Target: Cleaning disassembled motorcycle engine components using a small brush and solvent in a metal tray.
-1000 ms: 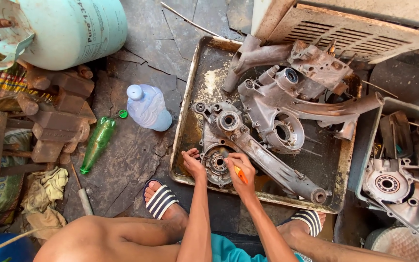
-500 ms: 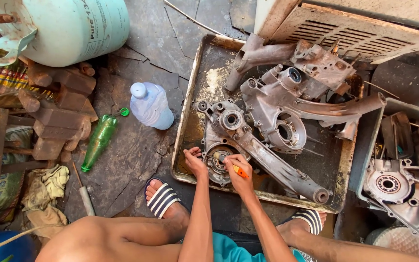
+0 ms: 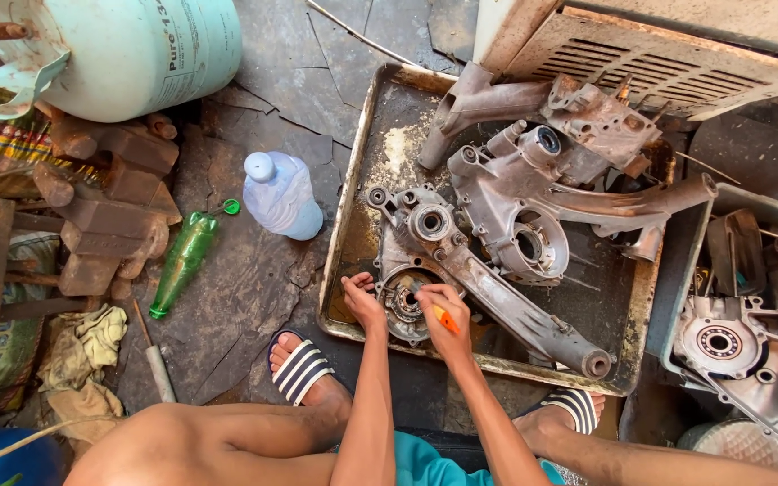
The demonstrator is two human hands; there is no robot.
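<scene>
A rusty metal tray on the ground holds several greasy engine casings. The nearest engine casing is long, with a round bearing housing at its near end. My left hand rests on the left rim of that housing. My right hand grips an orange-handled tool with its tip pointing into the housing. A second, larger casing lies behind it in the tray.
A clear plastic bottle and a green bottle lie left of the tray. A pale gas cylinder, bricks and rags sit farther left. A second tray of parts is at right. My sandalled feet flank the tray's near edge.
Both hands have stayed at the bearing housing with small shifts; the view has drifted slightly.
</scene>
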